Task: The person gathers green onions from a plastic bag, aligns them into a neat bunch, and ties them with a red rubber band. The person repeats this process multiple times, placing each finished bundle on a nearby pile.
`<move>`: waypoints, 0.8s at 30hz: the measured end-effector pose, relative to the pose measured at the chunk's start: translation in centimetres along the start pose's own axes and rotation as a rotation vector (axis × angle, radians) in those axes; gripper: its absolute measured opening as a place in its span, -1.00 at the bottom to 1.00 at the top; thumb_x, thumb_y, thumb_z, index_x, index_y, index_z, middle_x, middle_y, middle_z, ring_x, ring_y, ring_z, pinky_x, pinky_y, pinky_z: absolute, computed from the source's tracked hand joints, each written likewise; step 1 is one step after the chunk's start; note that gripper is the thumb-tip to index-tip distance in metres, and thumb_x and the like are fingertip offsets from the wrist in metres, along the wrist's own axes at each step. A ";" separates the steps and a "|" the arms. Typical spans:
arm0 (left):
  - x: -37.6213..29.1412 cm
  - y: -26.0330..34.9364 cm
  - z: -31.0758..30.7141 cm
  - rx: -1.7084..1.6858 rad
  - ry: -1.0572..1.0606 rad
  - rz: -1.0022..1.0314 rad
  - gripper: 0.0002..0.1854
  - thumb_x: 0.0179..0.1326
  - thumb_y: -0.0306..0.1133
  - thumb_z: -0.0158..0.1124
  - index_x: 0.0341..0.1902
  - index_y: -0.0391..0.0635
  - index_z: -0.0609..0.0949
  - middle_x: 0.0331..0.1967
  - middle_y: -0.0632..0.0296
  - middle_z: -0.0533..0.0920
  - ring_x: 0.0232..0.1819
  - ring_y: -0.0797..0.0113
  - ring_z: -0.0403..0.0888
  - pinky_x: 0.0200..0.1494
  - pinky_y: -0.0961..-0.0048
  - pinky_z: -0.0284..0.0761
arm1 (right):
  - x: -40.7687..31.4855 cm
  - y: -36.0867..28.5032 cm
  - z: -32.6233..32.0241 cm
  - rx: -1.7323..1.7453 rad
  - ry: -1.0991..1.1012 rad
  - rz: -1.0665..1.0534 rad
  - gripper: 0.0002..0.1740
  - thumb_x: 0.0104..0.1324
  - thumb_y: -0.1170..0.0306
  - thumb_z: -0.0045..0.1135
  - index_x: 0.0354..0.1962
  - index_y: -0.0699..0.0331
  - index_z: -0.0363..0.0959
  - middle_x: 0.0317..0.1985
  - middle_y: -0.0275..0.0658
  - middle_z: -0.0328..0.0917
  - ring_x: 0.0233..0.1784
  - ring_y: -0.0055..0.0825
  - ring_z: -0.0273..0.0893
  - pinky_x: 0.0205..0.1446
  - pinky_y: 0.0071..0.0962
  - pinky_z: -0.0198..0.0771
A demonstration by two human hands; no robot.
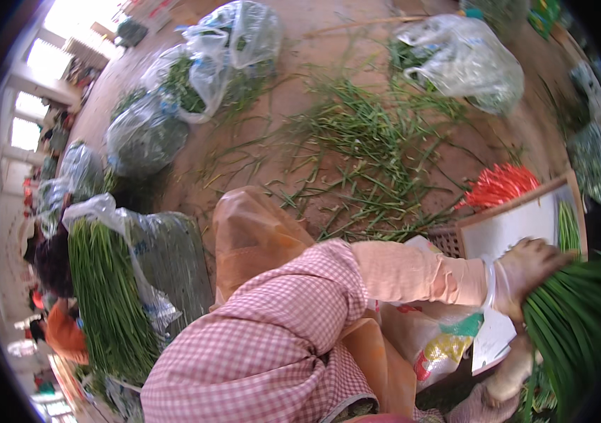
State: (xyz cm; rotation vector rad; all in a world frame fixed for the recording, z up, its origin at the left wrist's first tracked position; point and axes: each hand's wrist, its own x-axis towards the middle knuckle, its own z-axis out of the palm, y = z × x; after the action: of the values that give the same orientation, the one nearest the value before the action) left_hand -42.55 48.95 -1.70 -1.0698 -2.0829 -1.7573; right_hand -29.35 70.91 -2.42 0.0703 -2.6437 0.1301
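My left hand (527, 272), at the end of a pink checked sleeve with a pale cuff, reaches to the right and grips a large bunch of long green leaves, likely garlic chives (575, 317). Lower down, my right hand (509, 373) is beside the same bunch; its fingers are partly hidden, so its grip is unclear. Under and behind my left hand lies a white board with a wooden rim (517, 203). A few green stalks (567, 227) rest at its far right side. Red plastic ties (498, 185) lie heaped against its upper edge.
Loose leaves (369, 143) litter the floor ahead. Plastic bags of greens stand at the upper left (226, 58) and upper right (464, 58). Bundled chives (110, 296) lie in plastic at left. A printed sack (438, 338) is beside my legs. People sit farther left.
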 end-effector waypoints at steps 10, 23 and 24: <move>3.7 -1.5 1.1 -0.120 -0.423 0.009 0.47 -0.63 0.03 0.73 0.54 -0.07 0.19 0.01 -0.07 0.58 0.11 -0.15 0.52 0.22 -0.02 0.37 | 0.6 1.4 0.3 0.374 -0.125 0.302 -0.55 0.46 0.24 -0.11 -0.52 0.38 0.43 -0.79 -0.25 0.26 -0.70 -0.39 0.24 -0.47 -0.26 0.25; 6.5 -4.8 -2.4 0.370 -1.021 -0.042 0.07 -0.14 0.04 0.57 0.46 -0.07 0.31 0.07 -0.03 0.64 0.08 -0.02 0.62 0.16 0.09 0.51 | 1.8 -6.5 2.2 1.359 -0.614 0.958 -0.55 0.51 0.14 -0.05 -0.43 0.29 0.56 -0.80 -0.50 0.26 -0.84 -0.77 0.00 -0.78 -0.66 -0.15; 6.5 -4.9 -2.3 0.391 -1.052 -0.053 0.04 -0.11 0.04 0.56 0.46 -0.07 0.32 0.07 -0.03 0.64 0.08 -0.01 0.63 0.15 0.10 0.52 | 1.8 -5.0 2.5 1.358 -0.660 0.957 -0.54 0.52 0.15 -0.10 -0.42 0.28 0.55 -0.81 -0.50 0.25 -0.84 -0.77 0.04 -0.77 -0.69 -0.12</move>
State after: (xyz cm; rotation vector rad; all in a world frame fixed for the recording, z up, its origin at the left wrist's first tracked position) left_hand -50.96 49.19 -1.05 -2.0696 -2.8144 -0.7131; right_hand -31.79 65.60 -3.36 -0.8053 -2.3145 2.4489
